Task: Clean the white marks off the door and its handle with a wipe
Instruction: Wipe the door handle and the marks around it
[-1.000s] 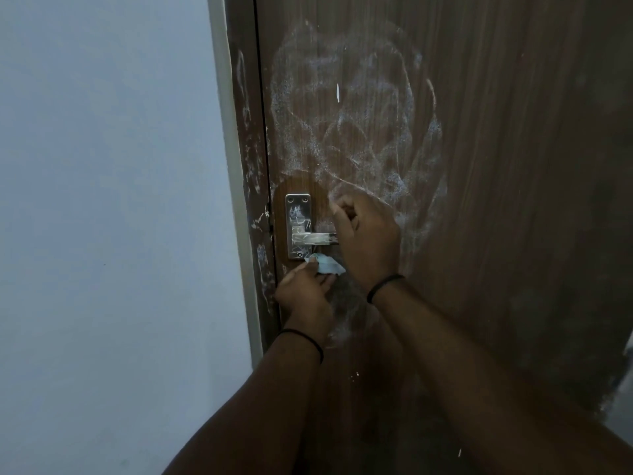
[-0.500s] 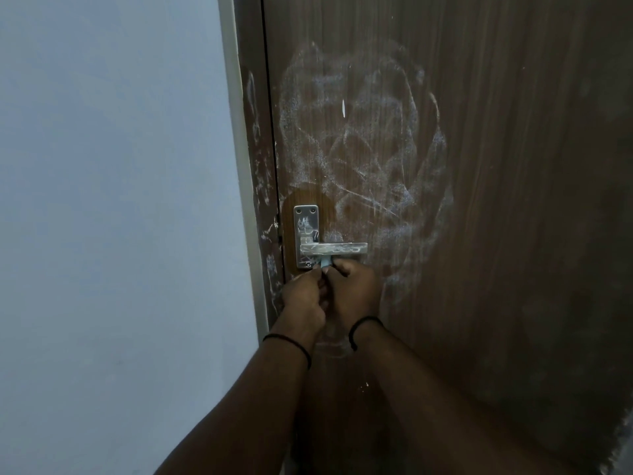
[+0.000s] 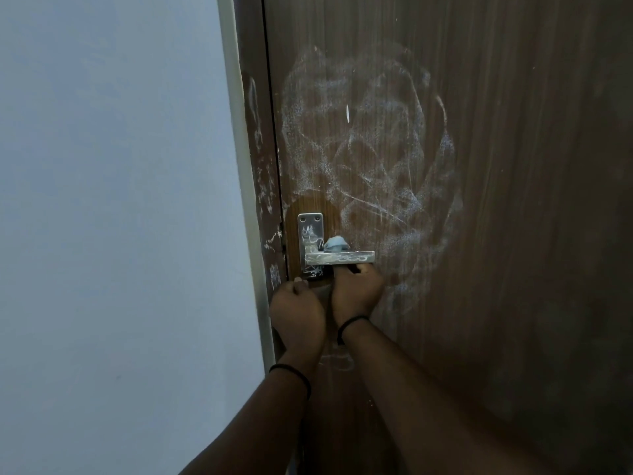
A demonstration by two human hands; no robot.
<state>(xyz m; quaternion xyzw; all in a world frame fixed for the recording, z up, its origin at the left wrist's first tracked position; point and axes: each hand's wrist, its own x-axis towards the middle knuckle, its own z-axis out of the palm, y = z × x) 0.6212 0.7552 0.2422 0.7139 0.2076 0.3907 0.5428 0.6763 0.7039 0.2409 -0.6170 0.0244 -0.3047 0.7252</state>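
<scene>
Hands [image 3: 356, 289] raised under handle [image 3: 339, 258], fingers curled.

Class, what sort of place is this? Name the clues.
Probably a doorway inside a home or other building: a brown wood-grain door with a metal lever handle, set in a frame beside a plain painted wall.

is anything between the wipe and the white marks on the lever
Partly. The wipe sits bunched behind the lever, above its top edge; the marks are on the lever's front face. The right hand reaches up from below.

no readable text, labels or numbers
</scene>
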